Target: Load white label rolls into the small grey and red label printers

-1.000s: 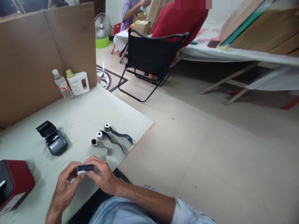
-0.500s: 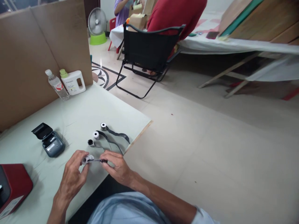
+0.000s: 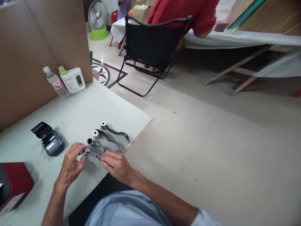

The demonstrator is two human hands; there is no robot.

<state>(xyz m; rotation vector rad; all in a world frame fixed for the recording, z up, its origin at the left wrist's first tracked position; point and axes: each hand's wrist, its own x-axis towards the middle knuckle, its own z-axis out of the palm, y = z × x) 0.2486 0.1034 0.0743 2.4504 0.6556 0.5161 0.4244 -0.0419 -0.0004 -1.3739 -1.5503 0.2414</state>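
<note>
My left hand (image 3: 71,164) is closed, with thumb and fingers around a small white paper roll (image 3: 84,151). A thin dark strip (image 3: 95,154) runs from this roll to my right hand (image 3: 118,166), whose fingers pinch its loose end near the table edge. Just beyond my hands, in a slanting row, stand three more small rolls: a dark-cored one (image 3: 90,142), a white one (image 3: 95,134) and another (image 3: 103,125) at the far end. Their dark tails trail toward the table edge. To the left lies a small dark blue printer (image 3: 53,145) with its black lid raised.
A red and black device (image 3: 18,186) sits at the table's left front. A water bottle (image 3: 56,83) and a white jug (image 3: 72,81) stand by the cardboard panel (image 3: 28,62). Beyond the table edge are a black folding chair (image 3: 156,40) and a person in red (image 3: 178,15).
The strip between my hands has gone from nearly straight to slack and wavy. Both hands sit slightly higher in view, and the camera view has shifted a little.
</note>
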